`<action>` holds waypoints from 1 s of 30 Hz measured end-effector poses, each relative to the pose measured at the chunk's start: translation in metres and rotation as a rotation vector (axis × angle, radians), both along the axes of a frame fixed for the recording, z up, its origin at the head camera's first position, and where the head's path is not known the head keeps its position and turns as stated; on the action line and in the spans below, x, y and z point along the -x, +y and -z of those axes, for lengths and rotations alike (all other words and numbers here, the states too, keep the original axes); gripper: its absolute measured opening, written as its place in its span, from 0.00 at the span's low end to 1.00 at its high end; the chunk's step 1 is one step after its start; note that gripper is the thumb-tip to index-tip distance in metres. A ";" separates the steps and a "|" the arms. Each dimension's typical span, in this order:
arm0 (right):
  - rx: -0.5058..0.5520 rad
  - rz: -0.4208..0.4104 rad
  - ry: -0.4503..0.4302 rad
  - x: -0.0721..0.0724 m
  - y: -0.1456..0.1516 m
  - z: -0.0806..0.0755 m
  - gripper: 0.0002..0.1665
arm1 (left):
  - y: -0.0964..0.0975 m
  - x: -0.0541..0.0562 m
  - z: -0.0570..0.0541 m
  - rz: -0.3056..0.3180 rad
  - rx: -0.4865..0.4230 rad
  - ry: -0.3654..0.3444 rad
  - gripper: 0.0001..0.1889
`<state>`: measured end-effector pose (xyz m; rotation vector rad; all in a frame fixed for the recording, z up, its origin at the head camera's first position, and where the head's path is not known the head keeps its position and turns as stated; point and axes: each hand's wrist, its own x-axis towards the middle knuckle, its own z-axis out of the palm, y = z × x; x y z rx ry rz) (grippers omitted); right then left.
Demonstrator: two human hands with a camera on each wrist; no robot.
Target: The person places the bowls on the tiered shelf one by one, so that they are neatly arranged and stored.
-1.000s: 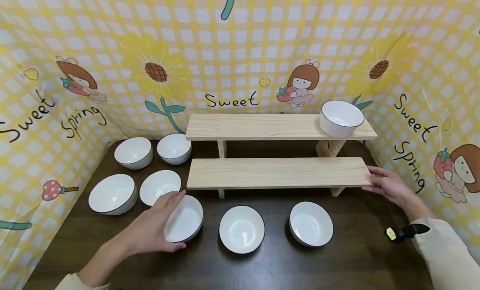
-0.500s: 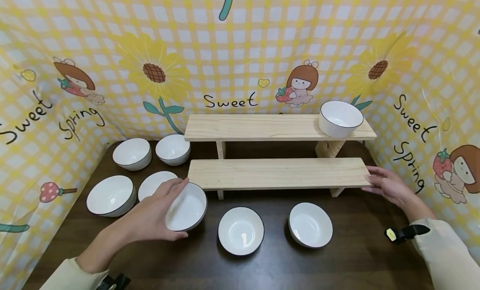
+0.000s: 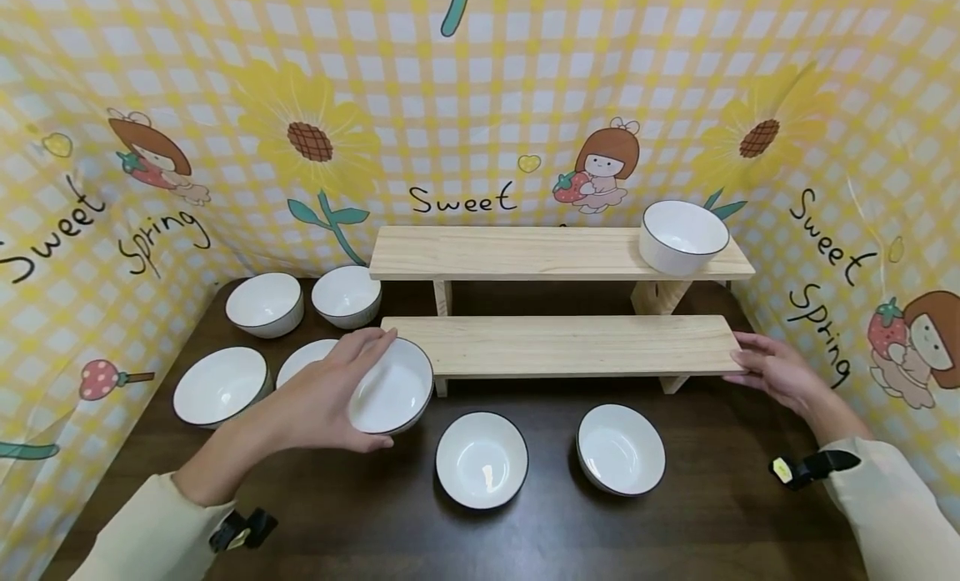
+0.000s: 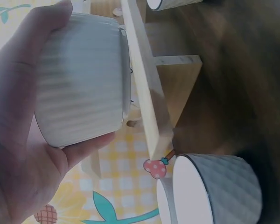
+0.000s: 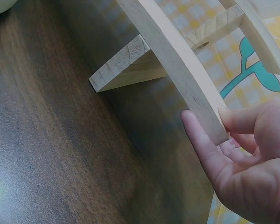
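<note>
A white bowl (image 3: pixel 397 388) with a dark rim is gripped by my left hand (image 3: pixel 326 398), thumb and fingers on opposite sides of it. It overlaps the left end of the lower board of a two-tier wooden shelf (image 3: pixel 555 346). In the left wrist view the ribbed outside of this bowl (image 4: pixel 84 79) is raised beside the board's edge. My right hand (image 3: pixel 776 371) holds the right end of the lower board. In the right wrist view the thumb and fingers of the right hand (image 5: pixel 252 149) pinch that board end (image 5: pixel 210 116) from both faces.
On the upper board's right end stands a white bowl (image 3: pixel 682 237). Two bowls, a middle one (image 3: pixel 482 460) and a right one (image 3: pixel 621 449), sit on the dark table (image 3: pixel 570 539) before the shelf. Several more bowls (image 3: pixel 222 387) stand at the left. Checked cloth (image 3: pixel 480 106) surrounds the table.
My left hand has lifted the bowl from the table and carried it up and right to the lower board's left end. The right hand has stayed at the board's right end.
</note>
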<state>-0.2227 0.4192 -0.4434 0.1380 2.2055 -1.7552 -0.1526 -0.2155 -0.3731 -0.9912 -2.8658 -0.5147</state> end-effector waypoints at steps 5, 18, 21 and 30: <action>-0.007 -0.002 -0.004 -0.001 0.000 -0.001 0.40 | 0.008 0.011 -0.008 0.035 0.001 0.011 0.67; 0.007 0.004 -0.003 -0.001 0.001 0.001 0.40 | 0.037 0.038 -0.033 0.101 0.012 -0.016 0.65; 0.004 0.006 -0.004 -0.002 -0.001 -0.001 0.40 | 0.043 0.043 -0.040 0.107 0.003 -0.021 0.65; 0.005 0.001 -0.006 -0.002 -0.003 -0.003 0.39 | 0.061 0.058 -0.059 0.115 0.038 -0.070 0.66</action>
